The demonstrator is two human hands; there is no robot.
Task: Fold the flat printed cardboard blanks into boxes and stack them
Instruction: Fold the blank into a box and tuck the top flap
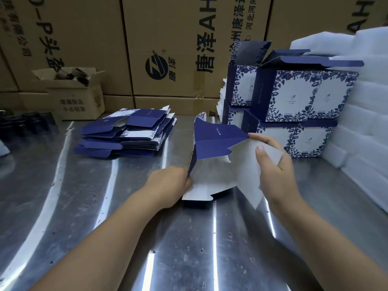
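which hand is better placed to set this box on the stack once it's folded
Likely the right hand: the stacked boxes stand just beyond it on the right, while the left hand grips the opposite edge of the blank, nearer the flat pile.

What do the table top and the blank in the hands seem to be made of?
Table top: apparently bare metal, perhaps steel; it reflects light in streaks. Blank: thin printed card, blue outside, plain white inside; it holds sharp creases.
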